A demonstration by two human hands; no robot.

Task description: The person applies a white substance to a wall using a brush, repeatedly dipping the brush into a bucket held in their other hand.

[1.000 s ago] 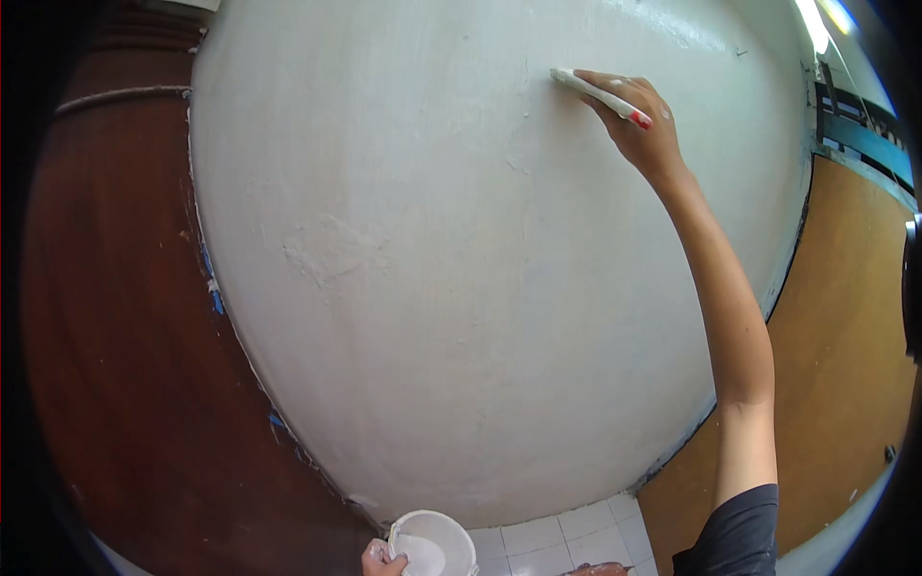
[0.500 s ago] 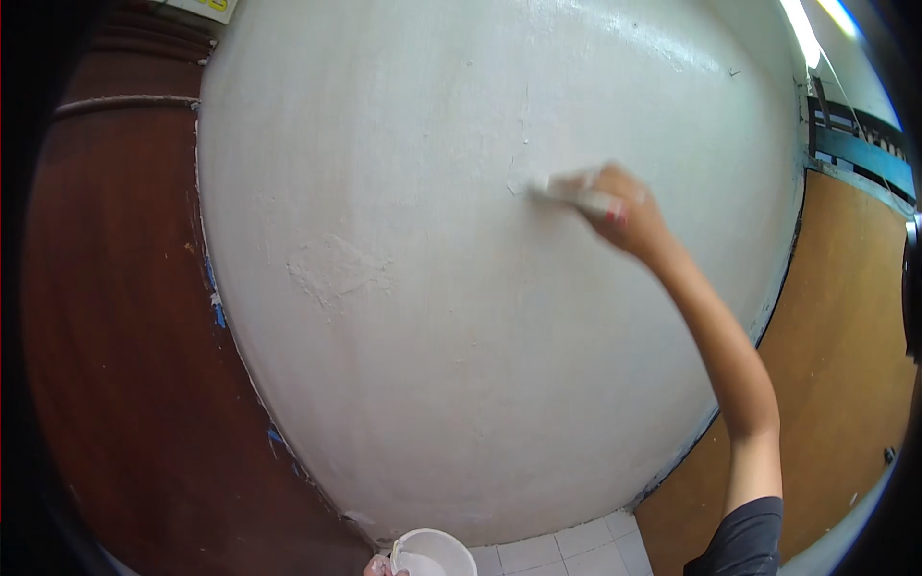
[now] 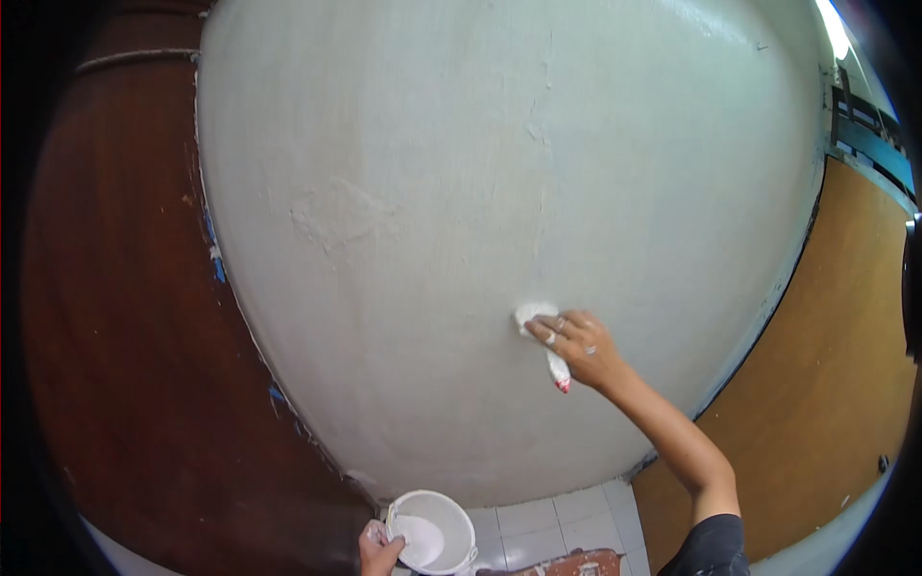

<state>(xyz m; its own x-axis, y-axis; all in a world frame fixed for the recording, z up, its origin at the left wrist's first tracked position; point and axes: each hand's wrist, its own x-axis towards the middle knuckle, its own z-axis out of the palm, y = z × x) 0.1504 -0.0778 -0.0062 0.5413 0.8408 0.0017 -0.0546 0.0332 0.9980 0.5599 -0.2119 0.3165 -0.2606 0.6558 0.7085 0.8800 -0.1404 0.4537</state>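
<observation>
My right hand (image 3: pixel 581 348) is closed around a paintbrush (image 3: pixel 558 369) with a white handle and a red tip. White paint covers its bristles, which lie against the pale wall (image 3: pixel 413 384) below a thin vertical crack. Paint smears mark the fingers of this hand. At the bottom, my left hand (image 3: pixel 381 550) grips the rim of a white bucket (image 3: pixel 465 518), thumb over the edge. White paint sits inside the bucket.
A dark brown panel (image 3: pixel 125 336) borders the wall on the left, a lighter brown panel (image 3: pixel 816 336) on the right. White floor tiles (image 3: pixel 528 516) show below. A reddish-brown, paint-spotted surface (image 3: pixel 576 564) stands beside the bucket. Peeling plaster (image 3: pixel 341 216) roughens the wall's left part.
My right hand has brought the brush down the wall from near the crack to a lower spot. The view has tilted down, so more of the bucket and my left hand shows.
</observation>
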